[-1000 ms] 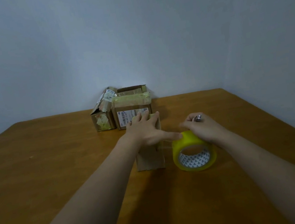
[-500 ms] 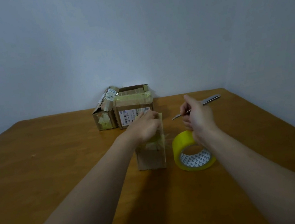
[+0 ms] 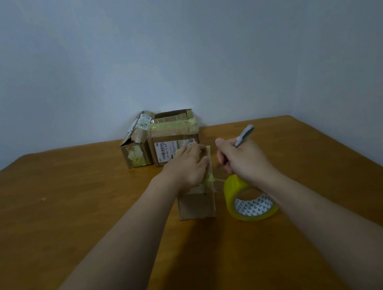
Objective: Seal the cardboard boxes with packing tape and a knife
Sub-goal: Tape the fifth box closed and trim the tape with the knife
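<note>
Table (image 3: 73, 223): wood, orange-brown, smooth, low satin sheen. Small box (image 3: 196, 205): plain brown cardboard, matt. Tape roll (image 3: 234, 188): yellowish clear plastic film, glossy; core (image 3: 253, 206) white card w/ printed pattern. Tape strip (image 3: 209, 179) on small box: same film, wrinkled. Knife (image 3: 245, 133): grey metal, dull shine. Back box (image 3: 175, 142): worn cardboard, paper label (image 3: 163, 152), shiny tape over top. Torn box (image 3: 136, 152): creased cardboard, ragged edges. Wall (image 3: 172, 49): matt paint.

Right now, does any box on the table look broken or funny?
Yes. The back-left box looks battered: its top flap is torn and crumpled, and it sticks up against the taped box beside it. Nothing looks spilled.
</note>
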